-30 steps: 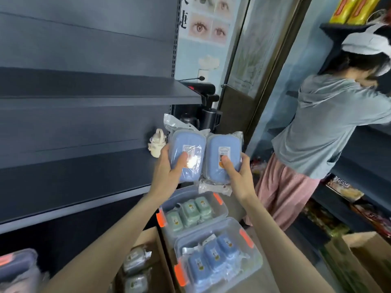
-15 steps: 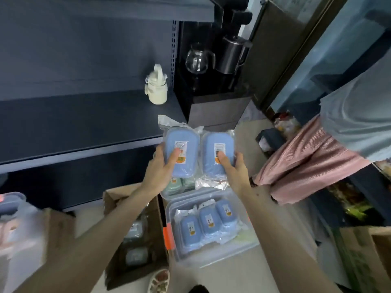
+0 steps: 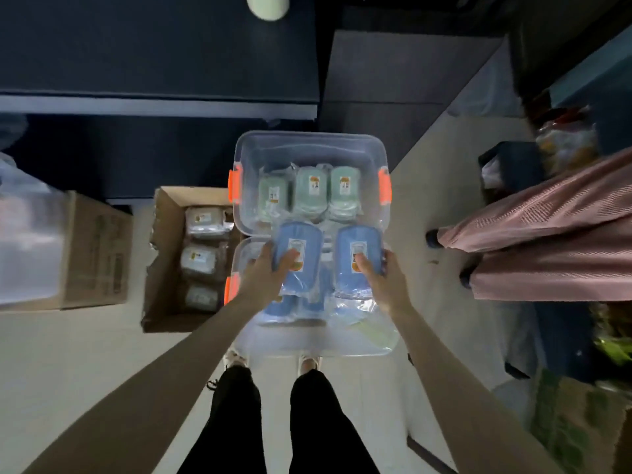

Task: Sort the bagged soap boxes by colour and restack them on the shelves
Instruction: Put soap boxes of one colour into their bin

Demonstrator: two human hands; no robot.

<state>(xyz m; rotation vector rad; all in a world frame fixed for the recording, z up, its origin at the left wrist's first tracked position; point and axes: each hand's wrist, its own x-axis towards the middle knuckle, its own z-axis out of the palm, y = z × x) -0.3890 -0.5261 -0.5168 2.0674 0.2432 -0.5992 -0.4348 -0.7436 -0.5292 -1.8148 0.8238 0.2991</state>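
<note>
Though bagged, boxes (image 3: 297,234) (image 3: 356,236) lengthwise forward (labels (image 3: 358,248) up)

Floor: pale beige smooth floor (image 3: 68,354), dimly lit. Furniture: dark grey metal shelf (image 3: 154,106) with a lighter front edge, across the top left. A dark grey boxy cabinet (image 3: 393,73) is just right of it. Left: closed brown cardboard box (image 3: 99,254) on the floor. Lower right: green-printed cardboard box (image 3: 581,422), blurred.
</note>
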